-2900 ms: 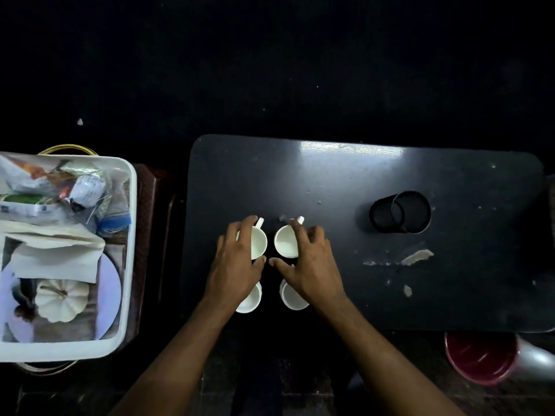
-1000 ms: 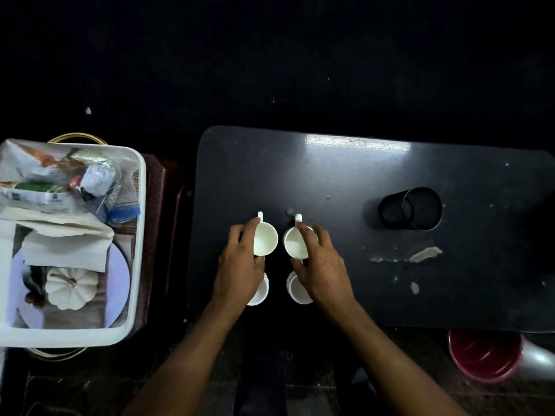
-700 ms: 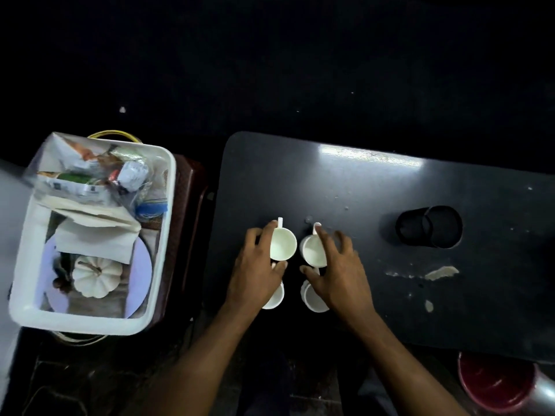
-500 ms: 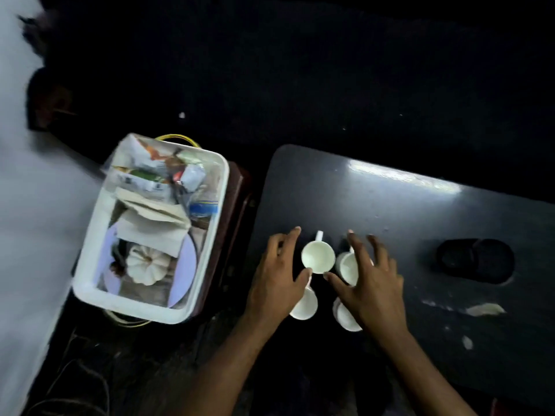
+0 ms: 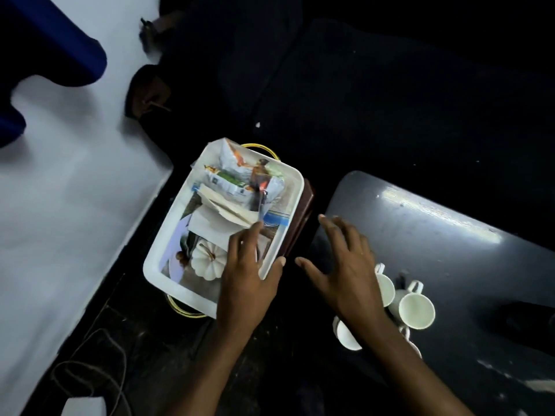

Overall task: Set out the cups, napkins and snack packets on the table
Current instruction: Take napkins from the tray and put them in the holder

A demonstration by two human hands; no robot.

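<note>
Several white cups [image 5: 416, 307] stand in a tight group at the near left corner of the dark table [image 5: 450, 235]. My right hand [image 5: 345, 265] hovers open above them and the table's left edge, partly hiding two cups. A white tray [image 5: 162, 250] to the left holds snack packets [image 5: 240, 178] at its far end and folded white napkins [image 5: 216, 220] in the middle. My left hand [image 5: 249, 274] is spread over the tray's near right rim, its index finger reaching toward the napkins and nothing in its grasp.
The tray also carries a white pumpkin [image 5: 207, 262] on a pale purple plate [image 5: 174, 244]. It rests on a brown stool [image 5: 300, 223] beside the table. A white surface [image 5: 60, 220] fills the left, cables [image 5: 90, 385] lie on the floor, and a black cylinder [image 5: 522, 319] lies on the table at right.
Both hands have let go of the cups and moved left, the left hand now over the tray. The view has swung left toward the tray.
</note>
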